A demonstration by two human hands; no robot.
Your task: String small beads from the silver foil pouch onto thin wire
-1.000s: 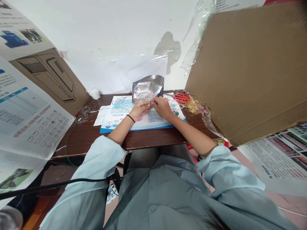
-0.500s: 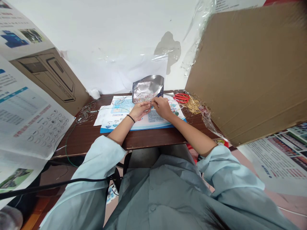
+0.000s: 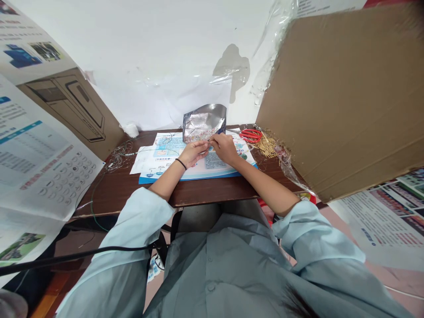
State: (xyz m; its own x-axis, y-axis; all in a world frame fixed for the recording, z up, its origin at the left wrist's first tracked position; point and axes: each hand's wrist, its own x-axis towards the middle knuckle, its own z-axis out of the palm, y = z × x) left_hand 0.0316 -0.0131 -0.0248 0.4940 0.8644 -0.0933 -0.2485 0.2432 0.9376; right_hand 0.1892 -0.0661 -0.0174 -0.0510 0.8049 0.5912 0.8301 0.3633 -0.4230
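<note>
My left hand [image 3: 192, 154], with a dark band at its wrist, and my right hand [image 3: 224, 148] meet fingertip to fingertip over printed sheets [image 3: 217, 164]. Both are closed in a pinch; whatever sits between the fingers is too small to make out. Just behind them stands an opened silver foil bag [image 3: 212, 117] with small pale and pinkish beads [image 3: 200, 136] in its mouth. A thin green thread [image 3: 159, 149] runs across the paper from the left toward my left hand. Farther left, several white beads [image 3: 130, 153] sit on a strand.
Red-handled scissors [image 3: 251, 135] lie right of the bag, beside a pile of thin golden sticks [image 3: 267, 148] and clear plastic wrap [image 3: 289, 164]. Tangled clear thread [image 3: 115, 161] and a white lump [image 3: 131, 130] are at left. Cardboard [image 3: 344, 97] and hanging printed paper [image 3: 43, 154] flank the brown table [image 3: 205, 194].
My hands keep the same pinch at the same spot. The hanging printed paper at the left has shifted very slightly to the right.
</note>
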